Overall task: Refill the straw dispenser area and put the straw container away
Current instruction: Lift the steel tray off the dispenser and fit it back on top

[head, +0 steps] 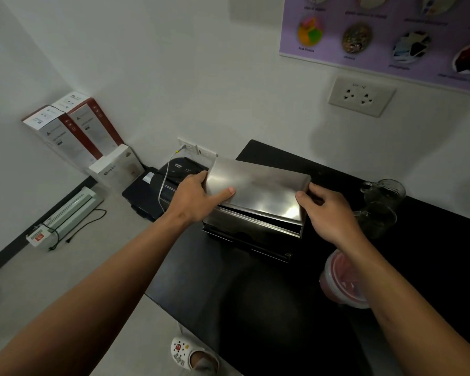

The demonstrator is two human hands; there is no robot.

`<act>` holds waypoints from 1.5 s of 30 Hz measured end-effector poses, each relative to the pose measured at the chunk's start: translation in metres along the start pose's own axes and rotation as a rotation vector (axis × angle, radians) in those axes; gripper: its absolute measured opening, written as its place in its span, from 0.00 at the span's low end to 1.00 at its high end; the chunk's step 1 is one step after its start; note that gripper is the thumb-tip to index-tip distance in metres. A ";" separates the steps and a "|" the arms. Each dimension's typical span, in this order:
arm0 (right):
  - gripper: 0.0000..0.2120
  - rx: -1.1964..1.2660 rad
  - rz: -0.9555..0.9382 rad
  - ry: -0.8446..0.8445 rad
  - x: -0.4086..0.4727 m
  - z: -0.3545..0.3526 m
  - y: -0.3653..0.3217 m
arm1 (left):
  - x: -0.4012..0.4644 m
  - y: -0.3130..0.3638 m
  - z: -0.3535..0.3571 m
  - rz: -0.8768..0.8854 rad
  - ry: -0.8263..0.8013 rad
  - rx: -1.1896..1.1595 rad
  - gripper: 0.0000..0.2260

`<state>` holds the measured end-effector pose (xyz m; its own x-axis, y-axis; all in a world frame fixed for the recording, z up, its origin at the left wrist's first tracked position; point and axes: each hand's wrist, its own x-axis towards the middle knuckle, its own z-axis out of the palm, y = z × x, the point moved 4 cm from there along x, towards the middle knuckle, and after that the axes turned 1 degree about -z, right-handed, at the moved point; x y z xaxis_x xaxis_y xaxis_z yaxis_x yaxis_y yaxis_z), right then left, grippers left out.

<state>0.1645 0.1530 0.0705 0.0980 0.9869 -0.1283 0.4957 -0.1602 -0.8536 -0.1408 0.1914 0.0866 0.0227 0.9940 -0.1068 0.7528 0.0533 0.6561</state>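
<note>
Black counter [228, 289]: fills the near right, runs to the far wall, and carries the dispenser, glasses and tub.
Steel dispenser [251, 210]: sits on the counter's far left part, a rectangular box with a dark slot along its near face.
Lid [255, 185]: brushed metal, lies on top of the dispenser, tilted slightly, its near edge overhanging the body.
Left hand [193, 196]: grips the lid's left end, thumb pressed flat on top, fingers wrapped round the far left edge.
Right hand [329, 213]: holds the lid's right end, thumb at the near right corner, fingers curled behind the right edge.
Shredder [174, 180]: black, on the floor left of the counter, partly behind the left hand, a white cable running from it to a wall socket.
Boxes [73, 131]: red and white, lean against the far left corner.
Laminator [68, 213]: white, on the floor by the left wall.
Tub [337, 280]: clear, pinkish inside, on the counter near the right forearm, partly hidden by it.
Glasses [383, 202]: clear, just right of the right hand.
</note>
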 end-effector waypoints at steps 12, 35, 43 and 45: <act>0.30 0.048 0.003 -0.027 -0.013 0.004 0.009 | -0.009 -0.006 0.008 0.030 0.000 -0.111 0.30; 0.24 -0.449 -0.486 -0.088 -0.042 -0.013 -0.002 | -0.066 0.059 0.077 0.675 0.113 0.451 0.30; 0.17 -0.555 -0.683 -0.096 -0.060 -0.007 -0.006 | -0.073 0.068 0.086 0.820 0.237 0.390 0.21; 0.16 -0.550 -0.689 -0.085 -0.062 -0.007 -0.005 | -0.075 0.070 0.090 0.847 0.234 0.374 0.20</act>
<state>0.1616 0.0923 0.0864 -0.4292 0.8622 0.2690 0.7680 0.5051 -0.3937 -0.0310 0.1124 0.0736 0.5549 0.6848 0.4725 0.7092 -0.6862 0.1618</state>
